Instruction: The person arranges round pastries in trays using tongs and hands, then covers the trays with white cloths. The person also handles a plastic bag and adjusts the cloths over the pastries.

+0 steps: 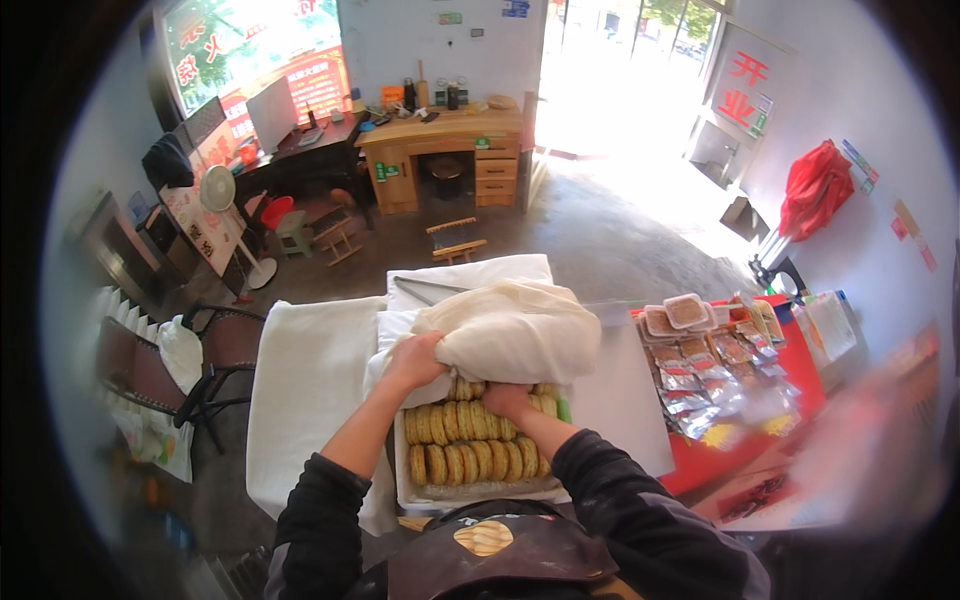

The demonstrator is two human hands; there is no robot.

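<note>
A white tray point(405, 490) holds rows of round golden-brown flatbreads point(475, 462) standing on edge. Over its far part lies a bunched cream cloth point(525, 325). My left hand point(415, 362) grips the near left edge of this cloth, fingers closed on it and lifting it a little. My right hand point(510, 400) reaches in under the cloth's near edge, among the flatbreads of the far row. Its fingers are hidden there, so what they hold does not show. Something green point(564, 411) sits at the tray's right side.
Metal tongs point(430, 290) lie on white cloth beyond the tray. To the left is a cloth-covered surface point(310, 400). On the right, a red table point(690, 460) bears packets point(705, 375) and plastic boxes point(685, 310). Chairs point(150, 370) and a wooden desk point(440, 140) stand farther off.
</note>
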